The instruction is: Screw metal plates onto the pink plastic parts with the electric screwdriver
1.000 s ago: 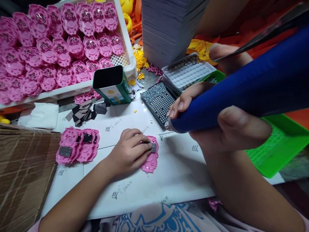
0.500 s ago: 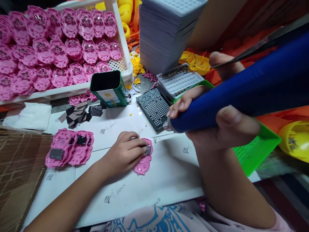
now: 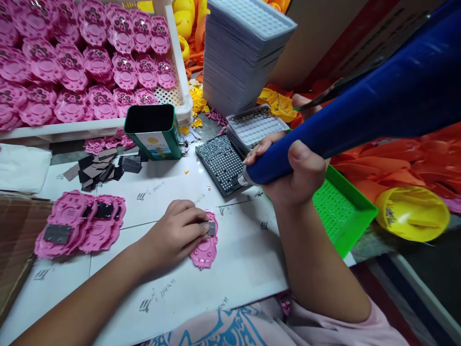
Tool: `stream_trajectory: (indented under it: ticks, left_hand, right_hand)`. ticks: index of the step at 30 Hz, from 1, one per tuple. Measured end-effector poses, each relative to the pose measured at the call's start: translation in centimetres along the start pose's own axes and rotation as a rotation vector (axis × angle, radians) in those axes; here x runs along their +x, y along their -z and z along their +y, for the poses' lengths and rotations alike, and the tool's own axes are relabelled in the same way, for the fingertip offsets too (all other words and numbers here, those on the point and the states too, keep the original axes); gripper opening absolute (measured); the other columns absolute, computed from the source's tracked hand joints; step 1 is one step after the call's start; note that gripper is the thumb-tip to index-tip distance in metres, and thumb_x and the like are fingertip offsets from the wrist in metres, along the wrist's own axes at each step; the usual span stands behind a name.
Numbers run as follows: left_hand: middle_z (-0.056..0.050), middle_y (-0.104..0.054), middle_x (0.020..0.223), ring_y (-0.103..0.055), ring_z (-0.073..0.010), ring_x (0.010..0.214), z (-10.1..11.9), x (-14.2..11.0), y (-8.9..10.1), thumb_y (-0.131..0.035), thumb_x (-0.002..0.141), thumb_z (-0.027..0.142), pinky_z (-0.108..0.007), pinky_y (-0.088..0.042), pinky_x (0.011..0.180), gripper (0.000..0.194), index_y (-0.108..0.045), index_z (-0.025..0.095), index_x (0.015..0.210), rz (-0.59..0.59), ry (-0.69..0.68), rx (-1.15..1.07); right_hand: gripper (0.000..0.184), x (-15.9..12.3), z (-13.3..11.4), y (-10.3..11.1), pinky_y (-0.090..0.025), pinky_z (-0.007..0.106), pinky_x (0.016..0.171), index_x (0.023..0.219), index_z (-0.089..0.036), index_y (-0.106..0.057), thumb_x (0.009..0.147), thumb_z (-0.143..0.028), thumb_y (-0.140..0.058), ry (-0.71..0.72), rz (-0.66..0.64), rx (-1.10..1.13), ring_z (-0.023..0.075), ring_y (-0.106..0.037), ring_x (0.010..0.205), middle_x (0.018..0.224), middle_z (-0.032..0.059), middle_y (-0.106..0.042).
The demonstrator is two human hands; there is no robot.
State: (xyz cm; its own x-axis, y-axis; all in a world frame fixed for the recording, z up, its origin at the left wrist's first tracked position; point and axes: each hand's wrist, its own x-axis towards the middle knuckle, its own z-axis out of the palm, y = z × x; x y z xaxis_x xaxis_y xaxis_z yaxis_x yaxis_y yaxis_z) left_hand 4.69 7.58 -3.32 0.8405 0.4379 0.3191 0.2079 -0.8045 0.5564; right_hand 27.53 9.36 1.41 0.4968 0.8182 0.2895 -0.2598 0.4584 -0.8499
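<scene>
My left hand (image 3: pixel 180 228) has its fingers curled over a pink plastic shell (image 3: pixel 204 252) lying on the white sheet. Its fingertips press at a small dark grey plate (image 3: pixel 212 228) on the shell's upper part. My right hand (image 3: pixel 302 173) grips a blue electric screwdriver (image 3: pixel 324 129), slanted with its tip down and to the left. That tip is at the near right edge of a black perforated screw tray (image 3: pixel 223 163); whether it touches a screw I cannot tell. More pink shells (image 3: pixel 77 211) with dark plates are stacked on the left.
Beyond my left hand are loose dark plates (image 3: pixel 97 168) and a green tin (image 3: pixel 154 139). A white crate (image 3: pixel 185 96) holds rows of pink shells. White trays (image 3: pixel 245 57) rise in a tall stack at the back. Right are a green basket (image 3: pixel 345 216) and a yellow bowl (image 3: pixel 410 214).
The view has shifted, so most things sit farther left. The screwdriver is steeper, its tip closer in over the screw tray's edge. My left hand stays on the pink shell.
</scene>
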Motion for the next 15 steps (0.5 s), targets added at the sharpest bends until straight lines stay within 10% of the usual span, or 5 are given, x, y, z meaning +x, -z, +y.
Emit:
stream_trajectory:
  ticks: [15]
  left_hand:
    - [-0.008, -0.069, 0.103, -0.052, -0.0238, 0.102, 0.22, 0.25, 0.61, -0.052, 0.093, 0.012, -0.041, -0.041, 0.092, 0.019, -0.070, 0.018, 0.095, -0.051, 0.064, -0.048]
  right_hand:
    - [0.025, 0.16, 0.57, 0.73, -0.051, 0.030, 0.044, 0.063, -0.026, -0.062, 0.060, -0.044, -0.079, 0.008, -0.112, -0.036, 0.0154, -0.062, 0.045, 0.057, -0.0043, -0.064]
